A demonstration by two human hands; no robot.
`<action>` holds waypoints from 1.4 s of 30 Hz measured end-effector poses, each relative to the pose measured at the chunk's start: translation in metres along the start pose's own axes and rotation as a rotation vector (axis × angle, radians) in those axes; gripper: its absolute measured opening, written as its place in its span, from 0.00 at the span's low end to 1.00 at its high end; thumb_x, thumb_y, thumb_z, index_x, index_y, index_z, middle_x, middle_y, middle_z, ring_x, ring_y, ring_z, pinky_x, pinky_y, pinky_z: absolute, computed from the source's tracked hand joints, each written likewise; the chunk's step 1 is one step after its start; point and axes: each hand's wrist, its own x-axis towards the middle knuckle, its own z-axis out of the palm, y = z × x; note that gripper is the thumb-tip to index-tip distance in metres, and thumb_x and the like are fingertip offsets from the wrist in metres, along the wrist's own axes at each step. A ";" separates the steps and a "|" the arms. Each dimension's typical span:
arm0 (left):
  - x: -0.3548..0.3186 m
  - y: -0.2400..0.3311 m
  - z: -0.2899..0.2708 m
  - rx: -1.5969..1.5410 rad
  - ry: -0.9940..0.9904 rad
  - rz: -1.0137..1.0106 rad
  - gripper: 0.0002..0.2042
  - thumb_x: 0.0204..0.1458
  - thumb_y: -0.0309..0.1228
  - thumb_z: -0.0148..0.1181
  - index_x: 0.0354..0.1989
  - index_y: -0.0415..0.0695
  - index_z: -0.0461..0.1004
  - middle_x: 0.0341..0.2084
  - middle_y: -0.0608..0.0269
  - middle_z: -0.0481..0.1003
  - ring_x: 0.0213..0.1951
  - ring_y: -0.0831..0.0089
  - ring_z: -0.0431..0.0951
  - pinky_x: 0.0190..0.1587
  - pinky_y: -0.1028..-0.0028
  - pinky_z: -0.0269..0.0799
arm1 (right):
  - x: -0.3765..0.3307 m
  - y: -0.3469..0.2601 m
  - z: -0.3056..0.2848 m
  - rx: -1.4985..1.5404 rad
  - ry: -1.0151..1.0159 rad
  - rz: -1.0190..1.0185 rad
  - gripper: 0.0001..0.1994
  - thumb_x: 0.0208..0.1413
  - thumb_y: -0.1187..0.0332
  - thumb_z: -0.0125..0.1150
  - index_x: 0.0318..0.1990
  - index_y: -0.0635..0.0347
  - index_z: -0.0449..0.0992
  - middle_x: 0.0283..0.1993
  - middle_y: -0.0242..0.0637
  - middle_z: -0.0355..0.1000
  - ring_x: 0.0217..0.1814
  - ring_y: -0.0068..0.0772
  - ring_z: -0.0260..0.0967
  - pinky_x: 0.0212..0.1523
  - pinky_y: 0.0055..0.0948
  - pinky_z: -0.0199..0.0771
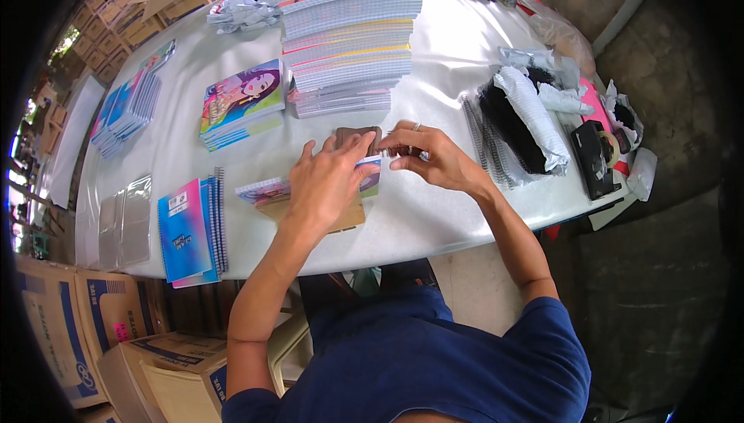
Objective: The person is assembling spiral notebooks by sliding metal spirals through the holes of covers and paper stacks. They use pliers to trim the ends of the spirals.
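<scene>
My left hand holds an unbound notebook upright at the table's near side, its fingers over the top edge and its thumb on the near side. Just beyond the fingers is a brown block. My right hand, with a ring on one finger, pinches a dark spiral binding coil at the right end of the notebook's edge. Fingers partly hide the coil, so how far it is threaded I cannot tell. A tan board shows beneath the notebook.
Beyond my hands rises a tall stack of punched pages. Illustrated notebooks stand left of it, with bound blue notebooks nearer me. Black coils, paper wrapping and a tape dispenser lie right. Cardboard boxes sit lower left.
</scene>
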 end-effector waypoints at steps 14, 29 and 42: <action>-0.003 0.001 0.000 0.036 -0.005 0.012 0.25 0.54 0.48 0.55 0.62 0.63 0.65 0.52 0.66 0.75 0.56 0.52 0.72 0.61 0.49 0.59 | 0.000 0.003 0.008 -0.090 0.112 -0.117 0.14 0.48 0.83 0.61 0.43 0.59 0.80 0.36 0.37 0.75 0.38 0.35 0.73 0.41 0.32 0.75; -0.018 0.008 0.008 0.137 0.092 0.084 0.28 0.50 0.43 0.60 0.62 0.62 0.66 0.55 0.71 0.72 0.57 0.55 0.70 0.63 0.46 0.53 | -0.014 -0.003 0.004 -0.038 0.096 -0.076 0.13 0.43 0.86 0.64 0.38 0.61 0.82 0.35 0.36 0.75 0.41 0.33 0.71 0.41 0.31 0.74; -0.037 0.014 0.022 0.214 0.319 0.184 0.30 0.41 0.38 0.68 0.58 0.57 0.72 0.57 0.75 0.71 0.59 0.56 0.67 0.62 0.43 0.55 | -0.033 -0.004 0.021 -0.354 0.144 -0.243 0.13 0.43 0.83 0.65 0.37 0.57 0.81 0.34 0.32 0.73 0.38 0.36 0.69 0.38 0.34 0.71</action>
